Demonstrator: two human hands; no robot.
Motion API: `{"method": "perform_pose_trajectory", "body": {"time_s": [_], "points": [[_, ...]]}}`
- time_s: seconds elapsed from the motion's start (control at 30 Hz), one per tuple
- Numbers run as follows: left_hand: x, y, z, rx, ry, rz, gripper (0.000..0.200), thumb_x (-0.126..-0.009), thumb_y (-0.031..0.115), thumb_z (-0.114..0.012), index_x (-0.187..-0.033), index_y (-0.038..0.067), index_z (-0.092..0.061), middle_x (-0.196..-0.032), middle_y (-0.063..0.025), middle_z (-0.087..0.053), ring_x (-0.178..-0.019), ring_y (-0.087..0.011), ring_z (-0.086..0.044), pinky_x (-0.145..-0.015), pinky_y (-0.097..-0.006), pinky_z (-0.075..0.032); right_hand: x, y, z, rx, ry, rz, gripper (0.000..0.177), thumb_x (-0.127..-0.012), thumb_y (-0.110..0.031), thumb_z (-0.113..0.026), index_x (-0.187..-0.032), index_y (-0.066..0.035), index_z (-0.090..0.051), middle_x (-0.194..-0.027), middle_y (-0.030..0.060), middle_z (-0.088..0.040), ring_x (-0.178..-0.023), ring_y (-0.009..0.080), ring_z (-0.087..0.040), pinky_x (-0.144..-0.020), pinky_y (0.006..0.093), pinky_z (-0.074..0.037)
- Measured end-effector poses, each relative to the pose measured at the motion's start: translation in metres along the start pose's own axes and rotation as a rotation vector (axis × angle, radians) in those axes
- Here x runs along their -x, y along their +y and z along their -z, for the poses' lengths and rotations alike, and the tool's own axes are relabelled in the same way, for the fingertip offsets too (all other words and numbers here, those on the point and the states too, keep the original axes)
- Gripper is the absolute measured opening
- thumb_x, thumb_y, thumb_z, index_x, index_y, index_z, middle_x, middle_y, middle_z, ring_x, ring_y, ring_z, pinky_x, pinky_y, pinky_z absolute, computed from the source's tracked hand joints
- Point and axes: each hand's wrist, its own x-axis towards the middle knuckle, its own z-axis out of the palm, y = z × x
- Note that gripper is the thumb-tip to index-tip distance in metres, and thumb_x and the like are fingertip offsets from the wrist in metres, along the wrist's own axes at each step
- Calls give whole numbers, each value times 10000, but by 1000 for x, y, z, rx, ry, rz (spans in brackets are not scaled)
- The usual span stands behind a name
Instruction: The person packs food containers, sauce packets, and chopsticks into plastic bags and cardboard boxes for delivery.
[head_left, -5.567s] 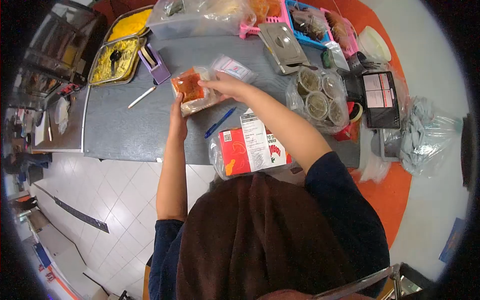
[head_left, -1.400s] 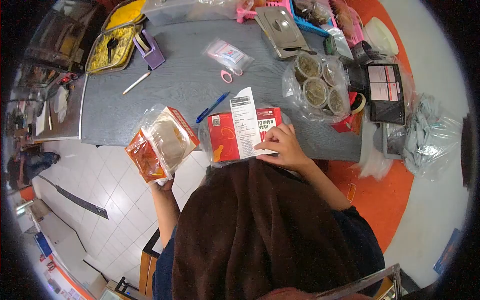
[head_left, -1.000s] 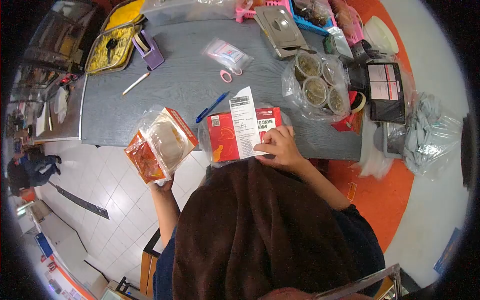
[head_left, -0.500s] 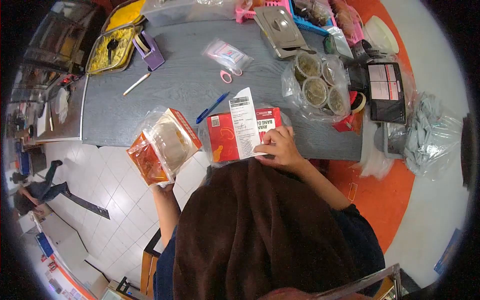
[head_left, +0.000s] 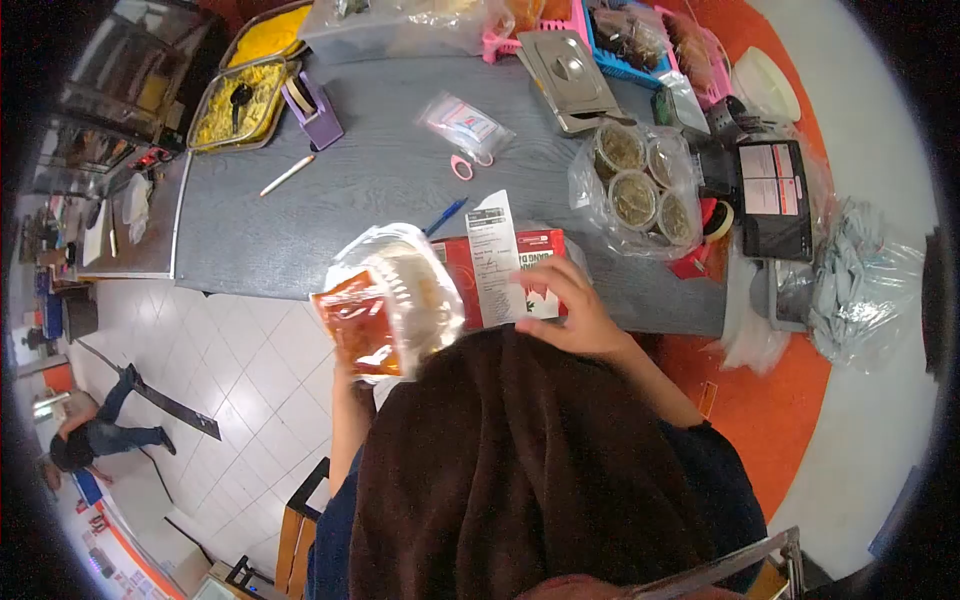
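My left hand (head_left: 350, 368) is closed under a food pack in clear plastic (head_left: 428, 290), which is tilted and slightly blurred; most of its fingers are hidden behind it. An orange-red packet (head_left: 362, 325) shows on the pack's left side. Fingers apart, my right hand (head_left: 575, 308) is open by the right edge of a long white receipt (head_left: 490, 255). The receipt lies over a red printed box (head_left: 540, 243) at the table's front edge. Behind the food pack, a blue pen (head_left: 446, 216) is partly covered.
On the dark table (head_left: 375, 165) are a white pen (head_left: 287, 175), pink-handled scissors (head_left: 461, 167), a purple tape dispenser (head_left: 313, 115) and bagged tubs (head_left: 634, 199). A lidded metal pan (head_left: 570, 75) and a tablet (head_left: 775, 195) stand right. Another person (head_left: 105, 430) is at far left.
My left hand has brought the food pack right, in front of the red box's left part. My right hand's fingers have spread and come off the receipt. The person at far left has shifted.
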Motion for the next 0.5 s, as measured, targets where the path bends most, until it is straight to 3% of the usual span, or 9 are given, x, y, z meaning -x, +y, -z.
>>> {"method": "perform_pose_trajectory", "body": {"time_s": [0.03,0.1,0.13,0.17,0.23,0.3,0.37,0.43,0.5], "points": [[-4,-1,-8,-21,-16,-3,882,-717,445,-596,-1345,92,-88,-1335,-144,-245,-1217,-281,-288,-990,-399,-261,-3,-9,0,2,-1,8,555,-608,-284,-745,-1095,-139,-521,-1002,64,-469,-970,227,-429,-851,404,-314],[13,1,-7,-64,-48,-12,899,-713,442,-603,-1350,92,-73,-1340,-145,-236,-1222,-280,-280,-994,-396,-255,-9,-25,-3,115,107,241,937,-522,-352,-797,-1283,-138,-295,-1256,171,-310,-1165,322,-314,-955,451,-263],[10,4,-10,-86,-62,-19,908,-711,440,-607,-1352,92,-66,-1342,-145,-231,-1224,-279,-276,-995,-394,-253,-12,-24,-5,115,28,277,1099,-459,-394,-819,-1328,-170,-184,-1362,209,-112,-1253,378,-158,-1002,455,-196],[7,10,-13,-110,-75,-28,917,-708,439,-611,-1354,93,-59,-1344,-146,-226,-1227,-279,-273,-997,-392,-250,-15,-27,-6,118,27,292,1099,-459,-394,-819,-1328,-170,-184,-1362,209,-112,-1253,378,-158,-1002,455,-196],[2,28,-33,-112,-25,124,1111,-638,375,-689,-1336,99,130,-1368,-145,-108,-1264,-256,-168,-1017,-353,-179,-16,-33,-11,128,-53,227,1078,-470,-388,-815,-1328,-175,-197,-1368,218,-105,-1266,379,-129,-997,468,-198],[-2,27,-29,-189,24,116,1049,-644,391,-658,-1348,68,48,-1360,-159,-142,-1274,-264,-136,-1024,-377,-158,-18,-36,-14,84,-57,253,1003,-495,-445,-783,-1317,-177,-275,-1382,210,-46,-1280,370,-75,-1009,475,-168],[-11,17,-8,-721,-62,-6,1013,-655,422,-629,-1348,33,-1,-1350,-185,-146,-1289,-277,-66,-1030,-396,-118,-18,-38,-11,144,-53,212,917,-510,-379,-789,-1286,-182,-343,-1384,202,-52,-1282,364,-75,-1011,471,-169],[-13,15,-9,-612,-47,-32,1020,-649,489,-609,-1345,12,-36,-1366,-206,-115,-1291,-301,-26,-1032,-413,-86,-19,-30,-10,137,-59,229,821,-535,-283,-780,-1253,-176,-399,-1388,188,-67,-1285,352,-96,-1014,457,-177],[-16,13,-11,-740,-6,-217,1104,-600,565,-623,-1348,20,-19,-1393,-199,-59,-1294,-319,-16,-1035,-420,-80,-20,-33,-8,51,-71,201,766,-544,-210,-768,-1229,-169,-427,-1383,178,-110,-1278,339,-142,-1016,437,-191]]}}
